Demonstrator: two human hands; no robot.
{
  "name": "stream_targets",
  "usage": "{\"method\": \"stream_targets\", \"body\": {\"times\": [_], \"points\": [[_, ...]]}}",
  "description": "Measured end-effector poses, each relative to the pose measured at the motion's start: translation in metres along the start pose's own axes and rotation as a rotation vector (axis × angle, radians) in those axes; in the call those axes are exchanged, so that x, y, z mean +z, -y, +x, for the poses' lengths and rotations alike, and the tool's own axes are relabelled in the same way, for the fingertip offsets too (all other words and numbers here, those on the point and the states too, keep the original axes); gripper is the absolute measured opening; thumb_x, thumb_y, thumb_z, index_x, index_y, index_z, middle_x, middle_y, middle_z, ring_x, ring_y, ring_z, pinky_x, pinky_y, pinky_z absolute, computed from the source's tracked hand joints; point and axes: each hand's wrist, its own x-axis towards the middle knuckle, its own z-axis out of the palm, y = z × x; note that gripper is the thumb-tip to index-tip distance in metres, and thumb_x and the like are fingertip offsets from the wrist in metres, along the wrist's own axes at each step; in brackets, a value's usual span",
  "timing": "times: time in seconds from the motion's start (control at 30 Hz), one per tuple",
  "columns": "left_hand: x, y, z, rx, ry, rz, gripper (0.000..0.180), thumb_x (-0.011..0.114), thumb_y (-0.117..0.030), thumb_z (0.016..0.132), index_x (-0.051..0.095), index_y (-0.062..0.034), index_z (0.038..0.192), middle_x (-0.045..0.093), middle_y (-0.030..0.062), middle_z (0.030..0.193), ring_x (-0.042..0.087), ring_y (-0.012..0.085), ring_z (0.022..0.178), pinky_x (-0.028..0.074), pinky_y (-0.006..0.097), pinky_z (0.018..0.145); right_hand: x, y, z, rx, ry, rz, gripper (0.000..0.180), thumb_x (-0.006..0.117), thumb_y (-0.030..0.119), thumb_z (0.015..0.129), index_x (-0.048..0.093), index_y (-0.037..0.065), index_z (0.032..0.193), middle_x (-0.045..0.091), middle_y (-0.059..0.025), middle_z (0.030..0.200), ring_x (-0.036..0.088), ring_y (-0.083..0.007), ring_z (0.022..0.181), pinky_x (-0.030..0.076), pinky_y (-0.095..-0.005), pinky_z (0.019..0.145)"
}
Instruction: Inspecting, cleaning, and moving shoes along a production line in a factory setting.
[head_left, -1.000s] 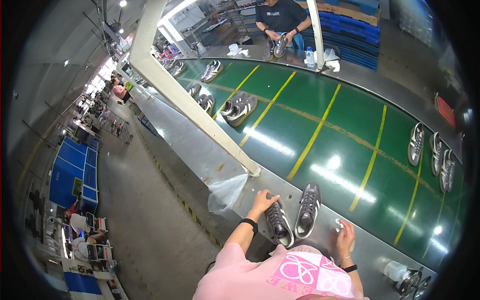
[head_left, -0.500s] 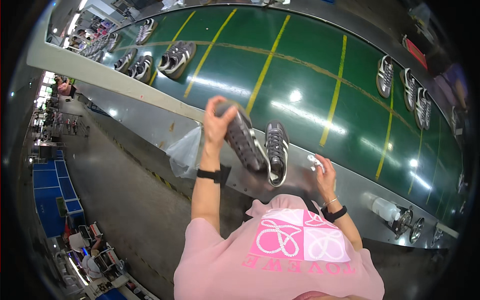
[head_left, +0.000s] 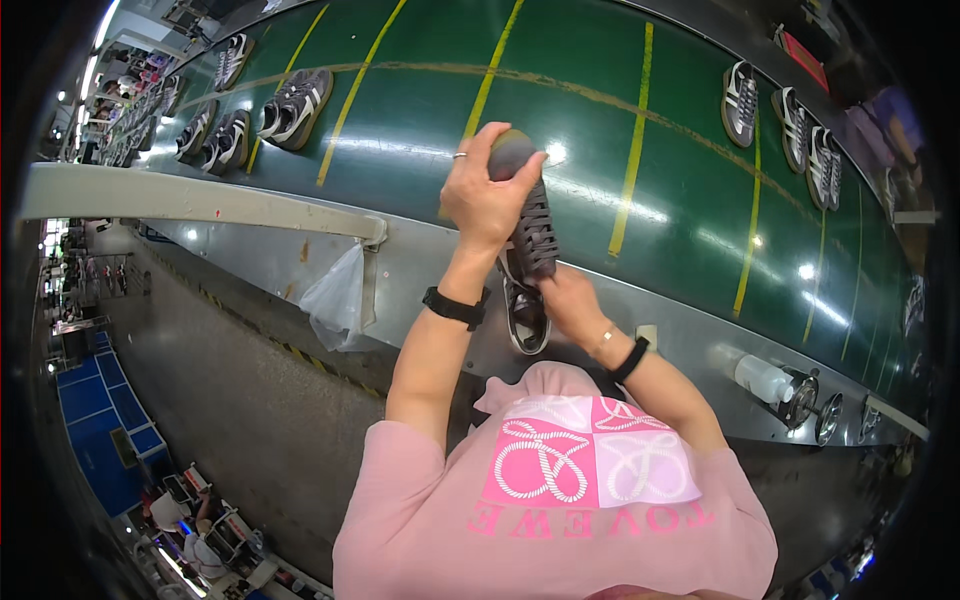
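Note:
A dark lace-up sneaker (head_left: 536, 225) is raised over the near edge of the green belt. Wrapped round its far, rounded end, my left hand (head_left: 482, 200) holds it with the laces facing right. At the shoe's near end is my right hand (head_left: 572, 302); its fingers are hidden by the shoe, so whether they grip anything does not show. Below, partly covered by the raised shoe, a second dark sneaker (head_left: 527, 318) with a pale rim rests on the metal ledge (head_left: 440, 262).
The green conveyor belt (head_left: 575, 150) has yellow cross lines. Sneakers (head_left: 297, 108) stand at the far left, more sneakers (head_left: 740, 104) at the right. A clear plastic bag (head_left: 335, 300) hangs by a pale rail (head_left: 200, 192). A white bottle (head_left: 765, 380) lies near a handwheel (head_left: 828, 418).
My left hand has carried the sneaker up and right. My right hand has moved left to its near end; the white crumpled piece it held is out of sight. The view has shifted slightly.

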Motion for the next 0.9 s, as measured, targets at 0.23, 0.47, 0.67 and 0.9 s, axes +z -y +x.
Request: {"method": "stream_targets", "body": {"times": [0.23,0.47,0.67,0.9], "points": [[0.009,-0.001,-0.006,0.082,0.035,0.060,0.045,0.085,-0.027,0.068,0.066,-0.0148,0.107,0.067,0.0062,0.091,0.067,0.0235,0.076,0.054,0.034,0.065,-0.011,0.011,-0.006,0.096,0.252,-0.105,0.026,0.061,-0.002,0.067,0.063,0.002,0.092,0.061,-0.0184,0.081,0.062,-0.0352,0.070,0.053,-0.0425,0.064],[0.014,-0.002,-0.007,0.102,0.027,0.023,0.046,0.086,-0.025,0.067,0.066,-0.0151,0.108,0.067,0.0071,0.091,0.067,0.0246,0.076,0.054,0.034,0.065,0.009,0.007,0.011,0.117,0.256,-0.087,0.023,0.063,0.002,0.068,0.063,0.003,0.091,0.061,-0.0175,0.080,0.062,-0.0345,0.076,0.053,-0.0434,0.066],[0.008,0.000,-0.004,0.106,0.018,-0.022,0.042,0.083,-0.015,0.071,0.067,-0.0113,0.109,0.067,0.0079,0.096,0.065,0.0226,0.085,0.052,0.033,0.077,-0.006,0.006,-0.008,0.070,0.231,-0.071,0.023,0.062,0.004,0.070,0.063,0.004,0.093,0.062,-0.0152,0.085,0.063,-0.0325,0.077,0.053,-0.0424,0.069],[0.009,0.005,-0.010,0.109,0.004,0.042,0.042,0.083,-0.014,0.074,0.066,-0.0043,0.111,0.067,0.0121,0.103,0.065,0.0269,0.093,0.050,0.036,0.085,0.021,0.007,0.013,0.014,0.055,-0.055,0.010,0.065,0.009,0.064,0.066,0.004,0.072,0.063,-0.0154,0.073,0.065,-0.0320,0.073,0.052,-0.0406,0.067]]}}
